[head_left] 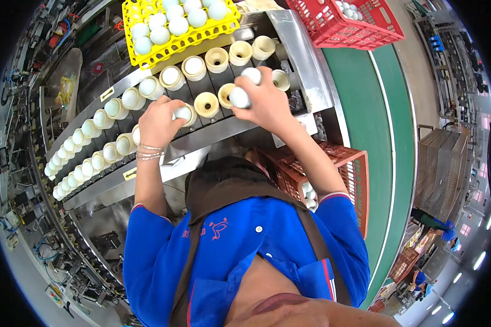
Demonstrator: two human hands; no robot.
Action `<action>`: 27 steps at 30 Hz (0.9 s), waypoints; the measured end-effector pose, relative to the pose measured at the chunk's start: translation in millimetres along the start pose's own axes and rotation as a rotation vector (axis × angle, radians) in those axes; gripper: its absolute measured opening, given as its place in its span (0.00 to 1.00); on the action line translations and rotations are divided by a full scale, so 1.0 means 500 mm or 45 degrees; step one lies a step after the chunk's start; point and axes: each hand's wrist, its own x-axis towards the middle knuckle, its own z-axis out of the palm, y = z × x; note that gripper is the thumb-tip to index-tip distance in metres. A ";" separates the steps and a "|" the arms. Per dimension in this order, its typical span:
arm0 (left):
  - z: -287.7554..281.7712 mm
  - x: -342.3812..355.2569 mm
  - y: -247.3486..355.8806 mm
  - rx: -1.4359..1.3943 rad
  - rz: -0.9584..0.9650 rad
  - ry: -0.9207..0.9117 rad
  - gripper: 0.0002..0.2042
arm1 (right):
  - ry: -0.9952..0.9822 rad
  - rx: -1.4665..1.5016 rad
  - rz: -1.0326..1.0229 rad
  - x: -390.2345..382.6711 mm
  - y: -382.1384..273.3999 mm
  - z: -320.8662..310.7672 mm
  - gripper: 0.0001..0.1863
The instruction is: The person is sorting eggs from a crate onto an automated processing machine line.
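Observation:
My right hand (267, 103) is closed around two pale eggs above the near row of cups. One egg (239, 97) shows at the thumb, over a cream cup (225, 94); the other egg (251, 75) shows at the fingertips. Further left, my left hand (157, 121) bends its fingers round an egg (180, 113) at a near-row cup; whether the egg rests fully in the cup is hidden. An empty cup (207, 104) sits between my hands. Along the conveyor (202, 86), two rows of cups run to the left, mostly filled with eggs.
A yellow egg tray (163, 48) full of eggs stands beyond the conveyor. A red crate (354, 32) with eggs stands on a green belt (360, 98) at the far right. Near my right arm is a brown-red crate (357, 185) holding eggs. Metal rails edge the conveyor.

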 end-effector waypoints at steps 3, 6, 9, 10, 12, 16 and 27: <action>-0.005 -0.006 -0.031 -0.368 0.054 0.112 0.13 | -0.199 -0.424 -0.032 0.056 -0.012 0.039 0.22; -0.003 -0.016 -0.024 -1.043 -0.054 0.049 0.15 | -0.184 -0.277 -0.008 0.097 -0.010 0.042 0.17; 0.011 0.016 0.033 -0.959 0.108 0.094 0.18 | -0.029 -0.259 -0.119 0.175 0.010 0.061 0.12; 0.026 0.028 0.041 -0.857 0.176 0.149 0.18 | -0.012 -0.231 -0.193 0.199 0.020 0.071 0.12; 0.045 0.048 0.044 -0.548 0.304 0.178 0.18 | -0.160 -0.218 -0.224 0.237 0.038 0.083 0.11; 0.085 0.049 0.042 -0.362 0.319 0.114 0.18 | 0.080 -0.168 -0.237 0.286 0.054 0.079 0.12; 0.080 0.024 0.141 -0.207 0.493 0.194 0.21 | 0.444 -0.022 -0.188 0.014 0.140 -0.040 0.18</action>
